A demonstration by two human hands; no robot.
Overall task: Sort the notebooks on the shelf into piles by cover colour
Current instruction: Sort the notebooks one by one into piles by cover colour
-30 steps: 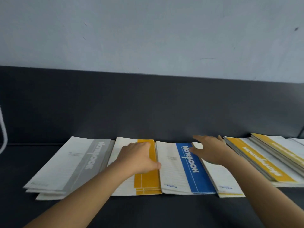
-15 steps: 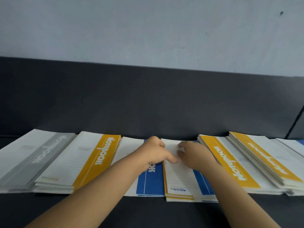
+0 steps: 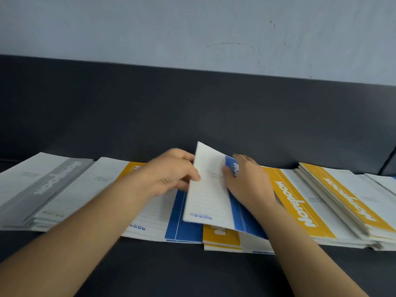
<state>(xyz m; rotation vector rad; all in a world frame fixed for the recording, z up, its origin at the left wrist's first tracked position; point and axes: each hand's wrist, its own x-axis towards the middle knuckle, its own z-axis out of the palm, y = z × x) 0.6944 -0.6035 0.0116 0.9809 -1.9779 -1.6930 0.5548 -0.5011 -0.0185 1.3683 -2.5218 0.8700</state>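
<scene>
Both hands hold a blue-and-white notebook tilted up off the shelf in the middle of the view. My left hand grips its left edge, thumb on the cover. My right hand grips its right side over the blue band. Under it lies a yellow-banded notebook on a small stack. Another blue notebook lies flat just to the left, partly under my left arm.
A grey-banded pile lies far left, with a yellow-banded pile beside it. Two yellow-banded piles sit on the right, and more white covers at the far right edge. The dark shelf runs along a dark back panel.
Both hands came together on the middle stack and lifted its top blue notebook, uncovering a yellow one beneath. The view shifted right, then slightly back.
</scene>
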